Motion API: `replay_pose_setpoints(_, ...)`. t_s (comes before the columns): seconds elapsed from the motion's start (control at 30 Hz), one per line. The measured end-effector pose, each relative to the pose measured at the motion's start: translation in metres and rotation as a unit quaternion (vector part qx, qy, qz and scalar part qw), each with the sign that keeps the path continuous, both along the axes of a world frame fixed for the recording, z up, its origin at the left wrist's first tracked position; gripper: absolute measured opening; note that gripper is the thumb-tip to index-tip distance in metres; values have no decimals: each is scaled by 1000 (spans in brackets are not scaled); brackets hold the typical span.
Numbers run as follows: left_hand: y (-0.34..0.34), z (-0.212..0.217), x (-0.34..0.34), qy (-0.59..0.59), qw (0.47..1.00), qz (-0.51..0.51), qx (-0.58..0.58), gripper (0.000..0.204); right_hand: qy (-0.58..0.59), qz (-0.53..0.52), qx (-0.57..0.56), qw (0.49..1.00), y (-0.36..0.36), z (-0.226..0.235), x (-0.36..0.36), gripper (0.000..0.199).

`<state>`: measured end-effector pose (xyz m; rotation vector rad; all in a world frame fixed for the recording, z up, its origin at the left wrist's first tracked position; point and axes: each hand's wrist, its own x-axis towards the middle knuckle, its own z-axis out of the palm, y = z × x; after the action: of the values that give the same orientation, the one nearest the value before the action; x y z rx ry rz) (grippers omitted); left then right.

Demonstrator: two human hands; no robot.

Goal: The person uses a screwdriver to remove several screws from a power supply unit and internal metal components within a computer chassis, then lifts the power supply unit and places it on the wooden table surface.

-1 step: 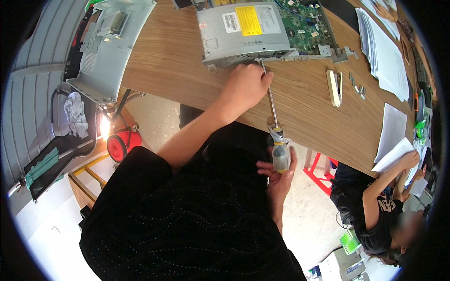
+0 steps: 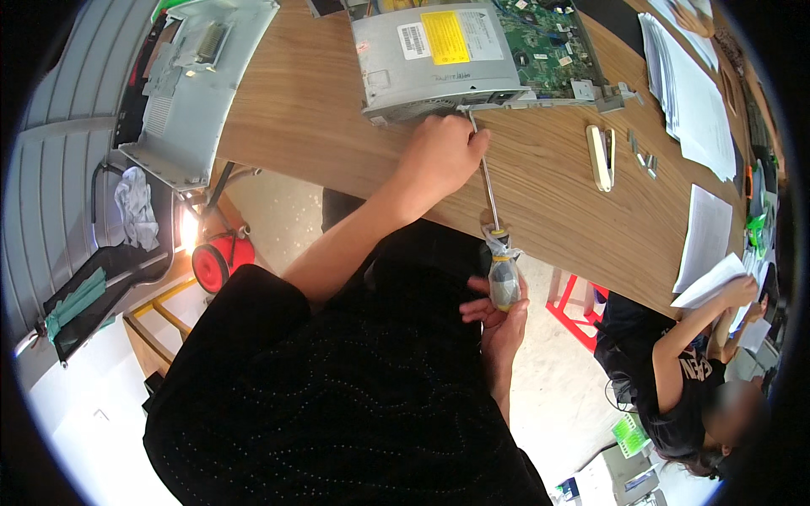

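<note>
A long screwdriver (image 2: 504,282), its handle wrapped in clear plastic and tape, slants from my lap up to the table. My left hand (image 2: 440,160) is closed, with thumb and fingers at the shaft close to the tip. The tip meets the near edge of the grey metal power supply (image 2: 384,63), which carries a yellow label; the exact contact is too small to make out. My right hand (image 2: 504,331) holds the handle's butt end between thumb and fingers. Beside the power supply lies a green circuit board (image 2: 548,55) in the same open computer case.
A stapler (image 2: 602,158) and small metallic pieces (image 2: 648,163) lie right of my left hand. Farther right are a paper stack (image 2: 688,101) and a co-worker (image 2: 675,363) handling sheets. A metal case panel (image 2: 190,101) stands left; a red stool (image 2: 572,314) is below the table edge.
My right hand's fingers have shifted slightly around the handle's end. The screwdriver and my left hand stay almost in place.
</note>
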<state>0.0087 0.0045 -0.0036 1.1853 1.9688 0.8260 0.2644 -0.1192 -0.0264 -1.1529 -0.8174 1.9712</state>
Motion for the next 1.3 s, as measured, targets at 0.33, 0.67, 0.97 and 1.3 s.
replay_pose_setpoints(0.33,6,-1,-4,2,1000,-4,0,41,-227,-22,89,969,1,-3,-6,73)
replay_pose_setpoints(0.67,5,-3,-6,-2,1000,-13,8,41,-281,13,205,937,8,3,-7,81)
replay_pose_setpoints(0.97,6,-6,-6,4,1000,-16,26,43,-331,-57,322,885,3,0,-12,40)
replay_pose_setpoints(1.3,0,-4,-2,62,996,-40,47,36,-418,-34,483,769,-8,-19,7,34)
